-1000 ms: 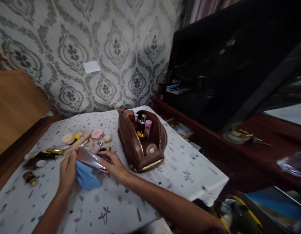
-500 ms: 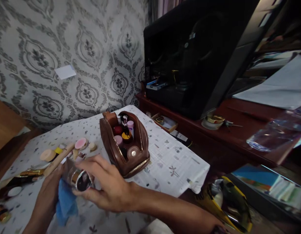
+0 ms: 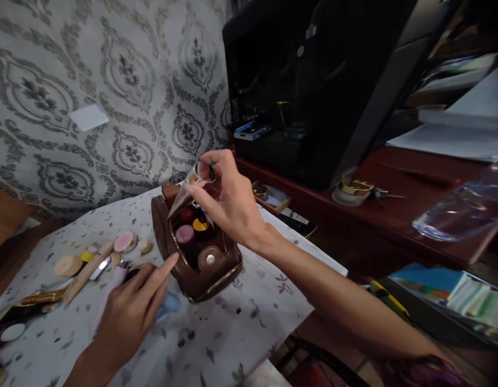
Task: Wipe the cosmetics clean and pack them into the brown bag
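Above the brown bag (image 3: pixel 200 278), the right hand (image 3: pixel 237 203) pinches a tube (image 3: pixel 185 192), the left hand (image 3: pixel 132 302) pointing, grip unclear.

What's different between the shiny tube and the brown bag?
The shiny tube is small and narrow, while the brown bag is much bigger and wider. The right hand holds the tube up, tilted, but the bag stands on the patterned cloth. The tube looks greyish; the bag is brown. Both have shiny parts: the tube's side and the bag's gold zip.
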Motion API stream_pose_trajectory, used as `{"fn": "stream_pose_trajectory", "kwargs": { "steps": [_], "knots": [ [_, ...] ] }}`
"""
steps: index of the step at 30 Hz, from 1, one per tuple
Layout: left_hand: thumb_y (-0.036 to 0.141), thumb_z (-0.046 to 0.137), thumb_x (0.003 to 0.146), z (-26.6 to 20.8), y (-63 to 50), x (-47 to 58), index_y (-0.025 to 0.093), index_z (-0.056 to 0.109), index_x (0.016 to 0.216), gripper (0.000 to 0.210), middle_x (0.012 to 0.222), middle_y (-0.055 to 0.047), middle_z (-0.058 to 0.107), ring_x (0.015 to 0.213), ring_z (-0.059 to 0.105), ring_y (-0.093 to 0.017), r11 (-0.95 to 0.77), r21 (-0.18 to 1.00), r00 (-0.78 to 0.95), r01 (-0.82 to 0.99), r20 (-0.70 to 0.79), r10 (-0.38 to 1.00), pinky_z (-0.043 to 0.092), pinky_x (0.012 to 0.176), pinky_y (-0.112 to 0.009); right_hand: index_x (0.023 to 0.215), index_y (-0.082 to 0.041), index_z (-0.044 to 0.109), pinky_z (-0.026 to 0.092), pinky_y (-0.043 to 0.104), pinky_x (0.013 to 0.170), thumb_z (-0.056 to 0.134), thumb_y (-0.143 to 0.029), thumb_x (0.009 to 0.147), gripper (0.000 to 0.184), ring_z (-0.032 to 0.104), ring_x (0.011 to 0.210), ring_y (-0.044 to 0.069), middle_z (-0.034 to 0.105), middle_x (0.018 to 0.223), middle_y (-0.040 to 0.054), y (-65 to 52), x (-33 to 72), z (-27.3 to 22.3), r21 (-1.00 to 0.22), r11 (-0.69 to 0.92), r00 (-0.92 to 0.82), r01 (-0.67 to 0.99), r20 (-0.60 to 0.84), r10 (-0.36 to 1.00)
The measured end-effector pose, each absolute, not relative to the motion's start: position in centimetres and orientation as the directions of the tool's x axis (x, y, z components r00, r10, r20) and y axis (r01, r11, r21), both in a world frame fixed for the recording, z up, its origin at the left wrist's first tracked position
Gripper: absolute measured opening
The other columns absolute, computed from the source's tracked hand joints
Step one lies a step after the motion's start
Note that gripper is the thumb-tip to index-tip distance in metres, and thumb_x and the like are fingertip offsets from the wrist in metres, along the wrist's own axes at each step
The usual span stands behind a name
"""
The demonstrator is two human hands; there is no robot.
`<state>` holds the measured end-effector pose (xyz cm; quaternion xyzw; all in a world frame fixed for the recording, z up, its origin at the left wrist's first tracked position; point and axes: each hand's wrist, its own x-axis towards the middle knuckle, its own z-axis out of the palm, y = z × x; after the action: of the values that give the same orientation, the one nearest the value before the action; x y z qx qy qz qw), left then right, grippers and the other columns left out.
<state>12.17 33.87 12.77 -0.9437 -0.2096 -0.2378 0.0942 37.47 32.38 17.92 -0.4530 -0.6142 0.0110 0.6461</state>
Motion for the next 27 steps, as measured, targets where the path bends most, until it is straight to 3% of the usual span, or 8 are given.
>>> {"fn": "stream_pose_trajectory", "kwargs": {
  "steps": [4, 10, 17, 27],
  "knots": [
    [0.019, 0.044, 0.102, 12.5, 34.0, 11.7, 0.025, 0.043, 0.149, 0.048, 0.105, -0.006, 0.07, 0.084, 0.069, -0.013, -0.896, -0.107, 0.793, 0.432, 0.519, 0.32, 0.049, 0.063, -0.021, 0.109, -0.021, 0.047, 0.053, 0.034, 0.077, 0.055, -0.035, 0.095, 0.022, 0.063, 0.083, 0.017, 0.065, 0.098, 0.0031, 34.2, 37.8, 18.0, -0.55, 0.565, 0.175, 0.615, 0.794, 0.583],
    [0.016, 0.047, 0.101, 12.1, 33.8, 11.5, 0.022, 0.041, 0.151, 0.051, 0.099, -0.006, 0.071, 0.08, 0.07, -0.013, -0.899, -0.118, 0.784, 0.423, 0.546, 0.297, 0.049, 0.062, -0.021, 0.113, -0.02, 0.046, 0.05, 0.031, 0.074, 0.051, -0.036, 0.096, 0.023, 0.062, 0.079, 0.016, 0.066, 0.096, 0.0029, 36.0, 38.3, 18.4, -0.519, 0.512, 0.166, 0.684, 0.795, 0.584],
    [0.015, 0.047, 0.101, 11.8, 34.0, 12.0, 0.022, 0.04, 0.151, 0.051, 0.094, -0.004, 0.073, 0.073, 0.069, -0.011, -0.91, -0.085, 0.767, 0.407, 0.572, 0.29, 0.05, 0.067, -0.022, 0.119, -0.016, 0.046, 0.048, 0.032, 0.073, 0.056, -0.029, 0.093, 0.031, 0.064, 0.08, 0.023, 0.067, 0.089, 0.0044, 38.6, 35.9, 18.0, -0.513, 0.287, 0.052, 0.809, 0.548, 0.835],
    [0.017, 0.046, 0.101, 11.5, 33.8, 11.7, 0.023, 0.038, 0.152, 0.052, 0.091, -0.002, 0.073, 0.071, 0.068, -0.011, -0.901, -0.064, 0.77, 0.429, 0.548, 0.328, 0.048, 0.065, -0.02, 0.117, -0.015, 0.047, 0.051, 0.036, 0.081, 0.058, -0.028, 0.093, 0.029, 0.067, 0.095, 0.028, 0.071, 0.102, 0.0114, 40.9, 34.2, 17.0, -0.55, 0.205, 0.024, 0.81, 0.379, 0.925]
  ]
}}
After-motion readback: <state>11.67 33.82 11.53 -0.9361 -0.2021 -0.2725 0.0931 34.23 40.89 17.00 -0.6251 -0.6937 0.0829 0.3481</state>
